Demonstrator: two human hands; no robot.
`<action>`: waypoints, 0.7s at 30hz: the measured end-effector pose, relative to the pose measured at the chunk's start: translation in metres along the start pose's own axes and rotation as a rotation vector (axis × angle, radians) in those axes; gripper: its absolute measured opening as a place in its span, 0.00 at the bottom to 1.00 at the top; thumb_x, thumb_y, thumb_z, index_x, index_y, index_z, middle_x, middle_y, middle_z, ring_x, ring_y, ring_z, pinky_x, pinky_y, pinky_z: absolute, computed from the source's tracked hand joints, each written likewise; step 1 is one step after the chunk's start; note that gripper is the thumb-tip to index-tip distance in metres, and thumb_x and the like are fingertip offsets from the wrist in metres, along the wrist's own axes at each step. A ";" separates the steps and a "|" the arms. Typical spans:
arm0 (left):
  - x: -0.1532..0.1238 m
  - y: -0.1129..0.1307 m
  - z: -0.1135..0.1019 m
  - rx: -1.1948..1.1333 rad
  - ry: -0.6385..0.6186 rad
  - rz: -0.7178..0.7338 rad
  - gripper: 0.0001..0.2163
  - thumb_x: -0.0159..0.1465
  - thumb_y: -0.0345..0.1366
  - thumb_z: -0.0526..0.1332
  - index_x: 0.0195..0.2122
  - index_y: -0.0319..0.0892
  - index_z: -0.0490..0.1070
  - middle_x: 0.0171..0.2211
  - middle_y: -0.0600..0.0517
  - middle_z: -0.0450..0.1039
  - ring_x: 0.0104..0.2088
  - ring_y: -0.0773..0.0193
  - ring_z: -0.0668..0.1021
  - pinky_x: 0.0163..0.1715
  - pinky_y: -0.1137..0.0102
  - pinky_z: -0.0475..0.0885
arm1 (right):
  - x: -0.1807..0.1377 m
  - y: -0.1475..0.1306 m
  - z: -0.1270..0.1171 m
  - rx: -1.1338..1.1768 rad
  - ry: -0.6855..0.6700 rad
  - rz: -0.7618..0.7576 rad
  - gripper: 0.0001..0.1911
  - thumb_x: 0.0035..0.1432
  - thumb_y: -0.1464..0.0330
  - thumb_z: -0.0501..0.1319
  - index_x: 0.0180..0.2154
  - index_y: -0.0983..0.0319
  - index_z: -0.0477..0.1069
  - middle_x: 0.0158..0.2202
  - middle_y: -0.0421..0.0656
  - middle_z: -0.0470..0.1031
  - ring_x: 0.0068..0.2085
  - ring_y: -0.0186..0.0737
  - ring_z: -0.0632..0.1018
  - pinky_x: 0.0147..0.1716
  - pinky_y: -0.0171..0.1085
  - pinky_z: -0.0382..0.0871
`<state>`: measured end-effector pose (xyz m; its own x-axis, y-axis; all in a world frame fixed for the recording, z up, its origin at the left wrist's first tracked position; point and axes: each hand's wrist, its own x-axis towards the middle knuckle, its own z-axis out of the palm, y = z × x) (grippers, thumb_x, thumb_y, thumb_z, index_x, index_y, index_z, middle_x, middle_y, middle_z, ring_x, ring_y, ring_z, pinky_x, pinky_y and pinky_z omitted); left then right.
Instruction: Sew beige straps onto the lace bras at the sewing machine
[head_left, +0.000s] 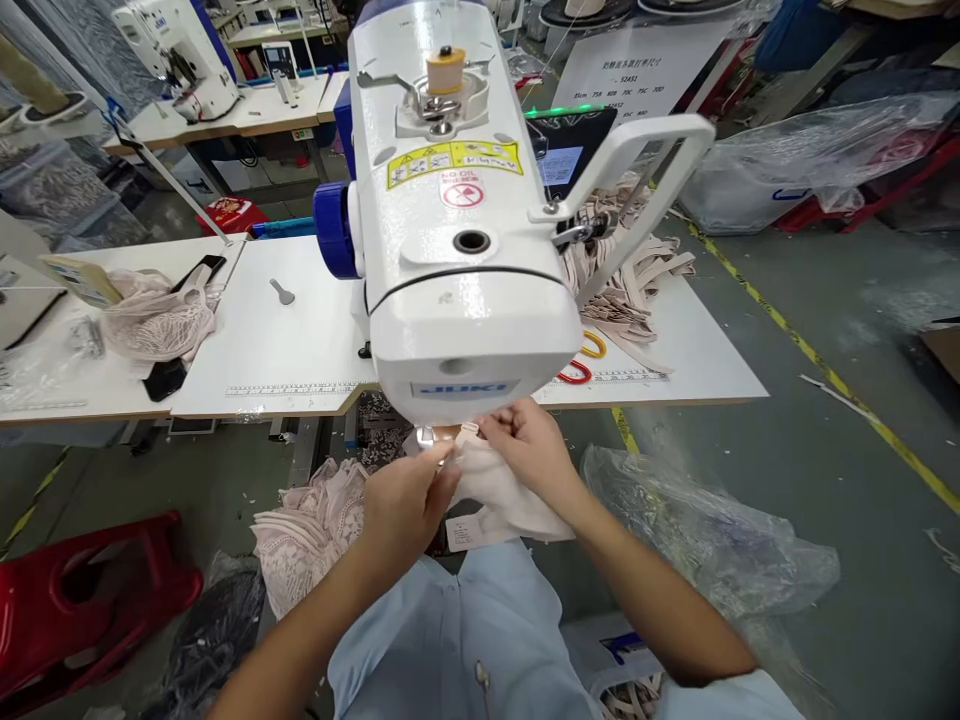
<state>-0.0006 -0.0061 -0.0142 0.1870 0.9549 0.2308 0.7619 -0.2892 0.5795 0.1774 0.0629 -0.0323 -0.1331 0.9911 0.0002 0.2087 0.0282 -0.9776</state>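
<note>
A pale pink bra piece (pixel 499 490) hangs below the head of a white sewing machine (pixel 465 320), with a small white label (pixel 465 533) at its lower edge. My right hand (pixel 536 450) pinches its upper edge close under the machine head. On the other side, my left hand (pixel 409 495) is closed on the same fabric, near the metal end of the machine's arm. The needle area is mostly hidden by the machine head and my fingers. Left of my left hand lies a stack of pink lace bras (pixel 307 530).
Pink straps (pixel 626 290) are heaped on the white table (pixel 300 340) at right, beside scissors with red and yellow handles (pixel 576 373). More pink lace (pixel 161 320) lies at left. A red stool (pixel 90 590) stands lower left; clear plastic (pixel 712 540) lies at right.
</note>
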 end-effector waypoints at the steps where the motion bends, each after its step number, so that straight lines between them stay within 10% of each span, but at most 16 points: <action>1: 0.001 -0.003 0.000 0.079 0.014 0.062 0.12 0.71 0.37 0.53 0.47 0.40 0.74 0.24 0.54 0.74 0.24 0.65 0.73 0.24 0.70 0.58 | 0.007 0.001 -0.001 -0.050 -0.010 -0.018 0.07 0.57 0.63 0.61 0.34 0.59 0.66 0.22 0.35 0.70 0.24 0.33 0.70 0.25 0.32 0.63; 21: 0.014 -0.010 0.001 0.308 0.088 0.144 0.13 0.70 0.36 0.53 0.47 0.42 0.77 0.20 0.54 0.73 0.20 0.65 0.72 0.22 0.68 0.57 | 0.054 0.004 0.000 -0.309 -0.102 -0.226 0.06 0.54 0.67 0.57 0.27 0.57 0.61 0.19 0.33 0.62 0.22 0.35 0.63 0.23 0.34 0.57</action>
<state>-0.0051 0.0099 -0.0182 0.2621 0.8925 0.3669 0.8854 -0.3737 0.2764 0.1713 0.1161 -0.0364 -0.3013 0.9379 0.1719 0.4426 0.2972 -0.8461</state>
